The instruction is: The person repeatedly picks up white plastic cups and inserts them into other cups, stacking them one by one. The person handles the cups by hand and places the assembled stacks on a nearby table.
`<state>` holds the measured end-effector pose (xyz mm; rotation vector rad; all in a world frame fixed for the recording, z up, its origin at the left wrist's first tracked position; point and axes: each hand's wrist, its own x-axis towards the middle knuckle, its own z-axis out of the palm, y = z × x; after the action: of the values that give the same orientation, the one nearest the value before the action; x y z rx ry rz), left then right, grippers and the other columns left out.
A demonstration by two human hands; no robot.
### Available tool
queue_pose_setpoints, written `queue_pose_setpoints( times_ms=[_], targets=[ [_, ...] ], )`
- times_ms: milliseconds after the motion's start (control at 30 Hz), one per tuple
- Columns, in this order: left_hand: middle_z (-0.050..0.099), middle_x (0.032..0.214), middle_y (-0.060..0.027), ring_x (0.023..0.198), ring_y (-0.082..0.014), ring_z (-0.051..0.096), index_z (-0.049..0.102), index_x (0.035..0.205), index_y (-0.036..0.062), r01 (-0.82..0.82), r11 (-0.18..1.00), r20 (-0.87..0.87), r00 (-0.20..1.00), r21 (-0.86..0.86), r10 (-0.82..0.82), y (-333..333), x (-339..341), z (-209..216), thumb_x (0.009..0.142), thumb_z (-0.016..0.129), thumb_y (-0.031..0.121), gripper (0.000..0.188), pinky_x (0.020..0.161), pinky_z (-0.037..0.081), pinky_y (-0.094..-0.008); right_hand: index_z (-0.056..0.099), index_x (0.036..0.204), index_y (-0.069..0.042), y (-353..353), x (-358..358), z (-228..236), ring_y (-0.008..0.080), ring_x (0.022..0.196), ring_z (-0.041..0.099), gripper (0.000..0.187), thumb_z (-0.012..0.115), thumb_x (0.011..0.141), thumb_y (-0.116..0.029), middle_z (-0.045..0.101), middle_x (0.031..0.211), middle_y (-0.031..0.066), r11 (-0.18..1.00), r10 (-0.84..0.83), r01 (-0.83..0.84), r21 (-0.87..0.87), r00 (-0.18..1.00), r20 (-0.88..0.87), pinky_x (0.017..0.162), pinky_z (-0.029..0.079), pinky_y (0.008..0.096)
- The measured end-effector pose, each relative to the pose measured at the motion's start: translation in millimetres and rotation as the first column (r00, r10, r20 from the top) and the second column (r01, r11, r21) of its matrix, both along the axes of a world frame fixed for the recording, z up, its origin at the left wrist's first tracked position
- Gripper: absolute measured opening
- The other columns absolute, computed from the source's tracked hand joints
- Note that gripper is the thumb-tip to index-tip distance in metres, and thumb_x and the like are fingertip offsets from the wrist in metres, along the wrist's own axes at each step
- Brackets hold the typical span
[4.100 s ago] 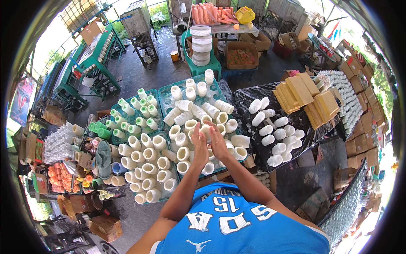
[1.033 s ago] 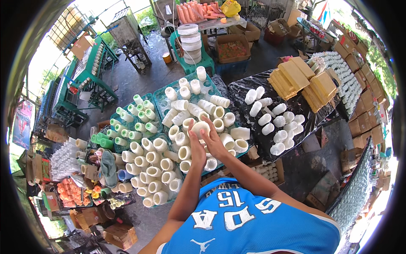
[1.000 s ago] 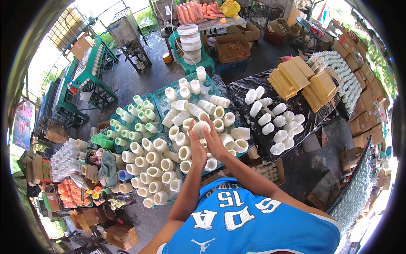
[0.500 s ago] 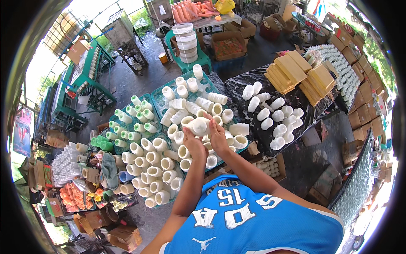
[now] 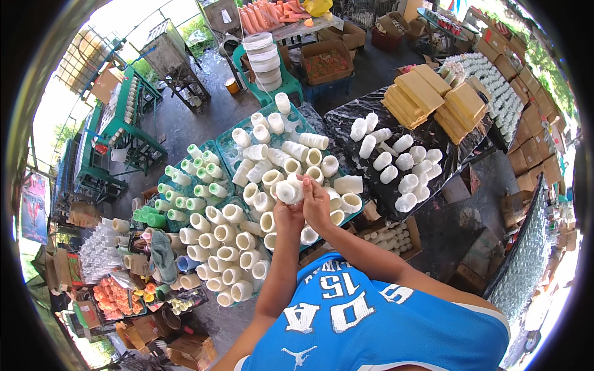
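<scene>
Both of my hands hold one white cylinder-shaped candle (image 5: pixel 289 191) above a teal crate (image 5: pixel 238 137) heaped with similar white candles. My left hand (image 5: pixel 286 213) grips it from below and my right hand (image 5: pixel 315 201) clasps it from the right side. White candles (image 5: pixel 291 154) lie jumbled in the crate right under my hands. A second group of upright white candles (image 5: pixel 226 247) stands to the lower left. My forearms rise from a blue jersey at the bottom of the view.
Green candles (image 5: pixel 185 185) fill a crate on the left. A black-covered table (image 5: pixel 433 139) carries white candles (image 5: pixel 396 164) and yellow boxes (image 5: pixel 433 93). Beyond stand a green chair with stacked white tubs (image 5: pixel 263 59), cardboard boxes (image 5: pixel 325 59), and green racks (image 5: pixel 124 123).
My hands picked a white candle out of the crate and lifted it; they now hold it together slightly higher and further forward than a second ago.
</scene>
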<state>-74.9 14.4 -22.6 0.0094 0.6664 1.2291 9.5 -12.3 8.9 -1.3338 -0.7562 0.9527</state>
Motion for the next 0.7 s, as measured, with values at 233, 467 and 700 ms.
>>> queue_pose_setpoints(
  times_ms=[233,467,700],
  targets=[
    [0.065,0.14,-0.0169,0.128,-0.0323,0.065,0.058,0.141,0.0013,0.12,0.988,0.238,0.961,0.099,-0.141,13.3,-3.1,13.9,0.111,0.051,0.031,0.043,0.113,0.054,-0.0489,0.076,0.122,0.002,6.0,12.6,42.8,0.0256,0.111,0.073,0.041,0.05,0.115,-0.029,0.074,0.128,0.0208,0.973,-0.052,-0.001,0.23,0.973,0.225,0.096,0.055,0.035],
    [0.065,0.139,-0.0119,0.128,-0.0272,0.064,0.056,0.142,0.005,0.158,0.942,0.22,0.949,0.295,-0.228,19.5,3.8,17.8,0.11,0.054,0.032,0.042,0.112,0.053,-0.0411,0.077,0.105,0.005,16.6,26.4,57.6,0.0113,0.088,0.07,0.042,0.055,0.113,-0.03,0.081,0.103,0.0129,0.978,0.03,-0.045,0.205,0.997,0.075,0.079,0.057,0.0305],
    [0.068,0.135,-0.008,0.127,-0.022,0.065,0.06,0.137,0.0072,-0.026,0.992,0.073,0.997,0.123,0.017,10.2,6.5,-1.5,0.108,0.059,0.022,0.032,0.109,0.054,-0.0373,0.079,0.105,0.002,32.8,42.6,39.0,0.0086,0.083,0.068,0.042,0.057,0.113,-0.033,0.081,0.091,0.0089,0.971,0.236,-0.233,-0.061,0.87,0.433,0.074,0.055,0.0292]
  ],
)
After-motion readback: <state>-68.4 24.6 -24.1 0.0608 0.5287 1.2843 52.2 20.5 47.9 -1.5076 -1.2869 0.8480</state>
